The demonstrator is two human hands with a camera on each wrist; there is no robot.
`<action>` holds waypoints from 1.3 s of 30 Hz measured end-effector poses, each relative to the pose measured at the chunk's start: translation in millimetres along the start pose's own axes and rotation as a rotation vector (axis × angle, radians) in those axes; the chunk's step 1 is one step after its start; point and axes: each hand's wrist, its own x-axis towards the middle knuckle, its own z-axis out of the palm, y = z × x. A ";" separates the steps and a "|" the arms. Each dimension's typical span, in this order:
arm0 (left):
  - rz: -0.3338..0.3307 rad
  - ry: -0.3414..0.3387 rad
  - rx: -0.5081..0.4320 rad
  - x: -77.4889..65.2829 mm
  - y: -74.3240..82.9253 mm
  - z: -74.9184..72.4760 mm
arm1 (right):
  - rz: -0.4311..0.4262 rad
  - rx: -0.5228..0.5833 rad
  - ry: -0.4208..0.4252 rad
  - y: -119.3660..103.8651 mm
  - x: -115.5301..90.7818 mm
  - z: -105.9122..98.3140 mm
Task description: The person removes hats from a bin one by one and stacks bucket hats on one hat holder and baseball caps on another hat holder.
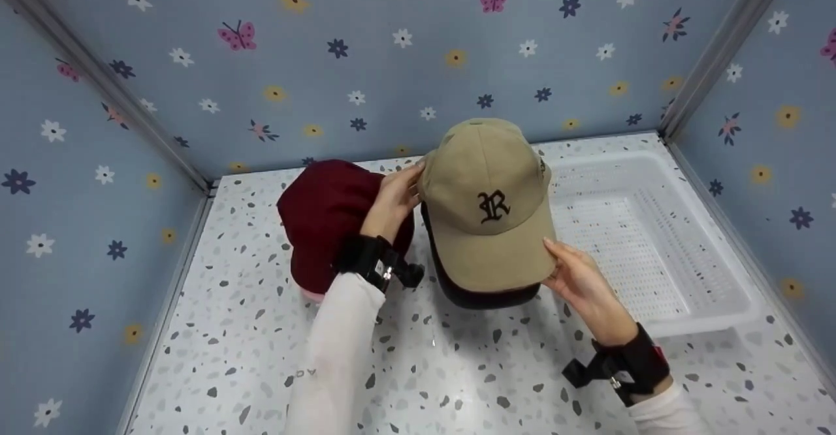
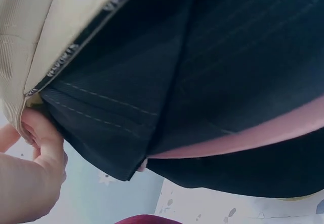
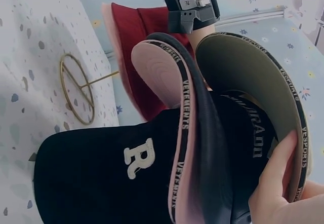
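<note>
A beige cap (image 1: pixel 483 180) with a dark letter on its front sits at the top of a stack of caps. My left hand (image 1: pixel 394 203) grips its rear side edge; in the left wrist view, the fingers (image 2: pixel 45 138) curl round that edge. With the right hand (image 1: pixel 583 283) I pinch the brim, thumb on one face and fingers on the other. Below it show dark caps, one with a pink-lined brim (image 3: pixel 185 127), and a black cap (image 3: pixel 101 168) bearing a white R. A maroon cap (image 1: pixel 326 219) with a pink-edged underside stands left, partly behind my left wrist.
A white perforated basket (image 1: pixel 725 321) stands on the right of the speckled table (image 1: pixel 241 330). A gold stand with a ring base (image 3: pixel 90 113) rises toward the maroon cap. Flower-patterned panels (image 1: pixel 405 69) enclose the back and sides.
</note>
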 end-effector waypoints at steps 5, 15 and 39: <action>-0.021 0.042 0.043 1.6 -5.7 -1.5 | 0.011 -0.026 0.036 3.6 -0.8 -1.7; -0.029 0.103 0.091 3.5 -15.8 -4.0 | 0.045 0.008 0.060 9.6 5.4 -2.0; -0.002 0.135 0.142 4.5 -15.9 -0.2 | 0.102 -0.338 0.022 -74.3 74.3 -15.7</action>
